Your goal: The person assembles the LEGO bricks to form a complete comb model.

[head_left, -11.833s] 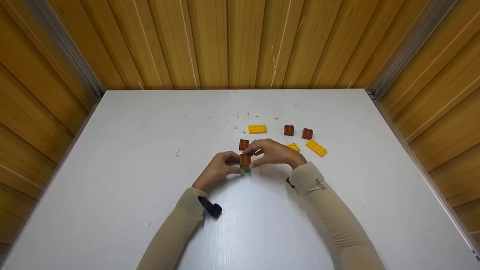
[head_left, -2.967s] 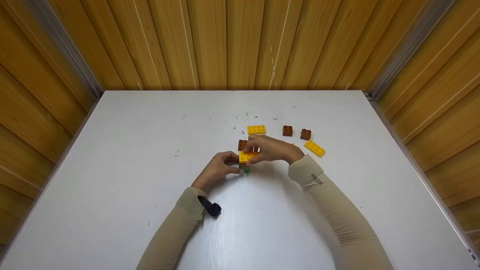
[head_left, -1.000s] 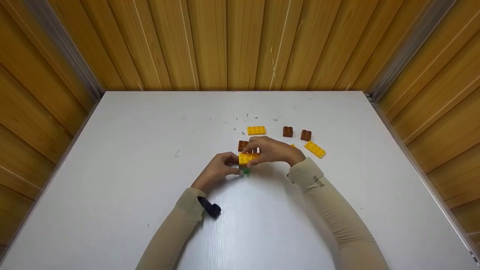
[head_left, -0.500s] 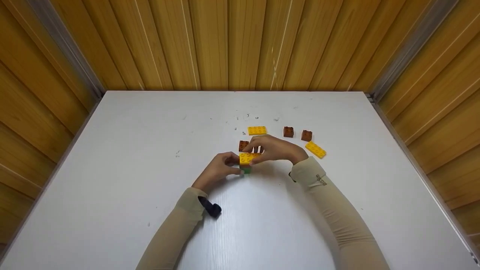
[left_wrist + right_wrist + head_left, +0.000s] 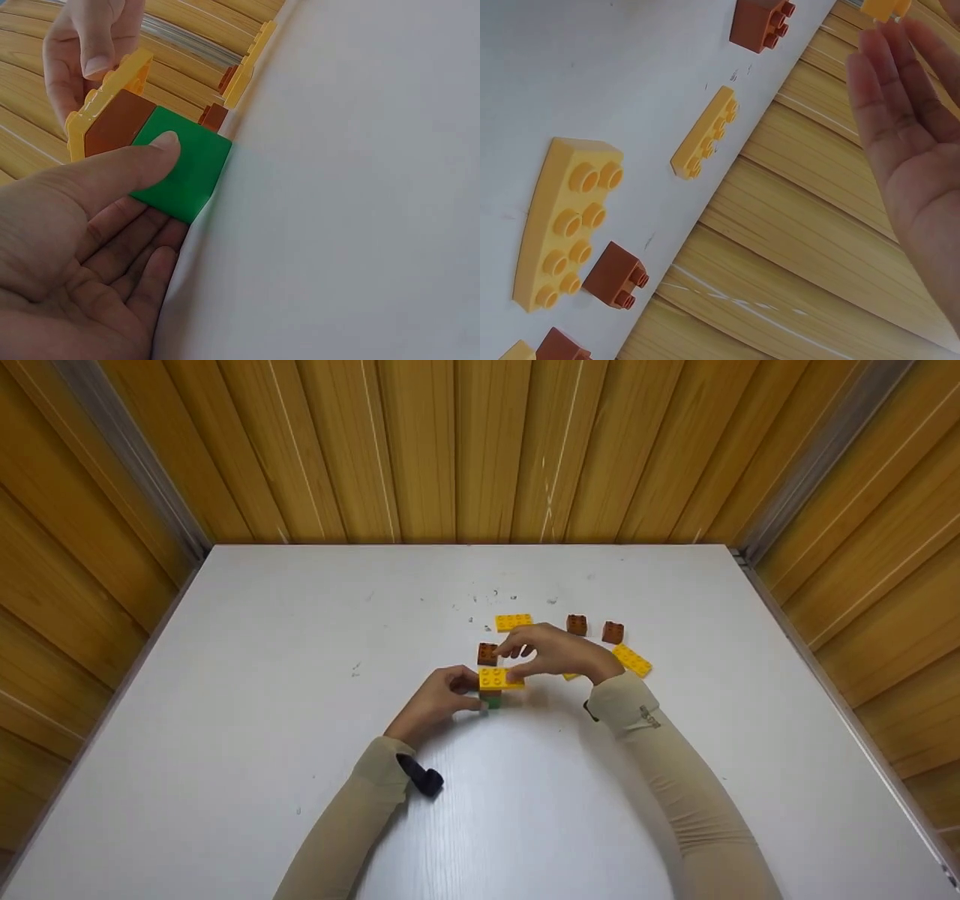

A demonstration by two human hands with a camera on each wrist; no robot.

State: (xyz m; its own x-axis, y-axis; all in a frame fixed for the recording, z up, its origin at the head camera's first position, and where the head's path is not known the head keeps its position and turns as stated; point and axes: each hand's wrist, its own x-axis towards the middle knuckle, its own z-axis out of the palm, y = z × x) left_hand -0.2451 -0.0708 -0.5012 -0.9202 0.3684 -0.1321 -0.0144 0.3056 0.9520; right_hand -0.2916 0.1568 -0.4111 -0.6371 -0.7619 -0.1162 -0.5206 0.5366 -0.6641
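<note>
A small stack of building bricks stands upright on the table: a green brick (image 5: 191,169) at the bottom, a brown brick (image 5: 120,120) above it and a yellow eight-stud brick (image 5: 491,678) on top, overhanging to the right. My left hand (image 5: 439,699) holds the stack low down, its thumb on the green brick in the left wrist view. Over the overhanging end is my right hand (image 5: 556,651), fingers loosely bent and raised off the yellow brick. Its thumb is at or just above that end; contact cannot be told.
Behind the stack sits a loose brown brick (image 5: 487,653), with a flat yellow brick (image 5: 513,622) farther back. Two brown bricks (image 5: 577,624) and a slanted yellow brick (image 5: 632,659) lie to the right. Another yellow brick (image 5: 571,676) is mostly hidden under the right wrist. Wood-look panels (image 5: 480,450) border the white table.
The yellow brick now tops the stack where the brown one was uppermost 11.8 seconds ago. Since half a second ago, my right fingers have let go and lifted up and right. My left hand stays put.
</note>
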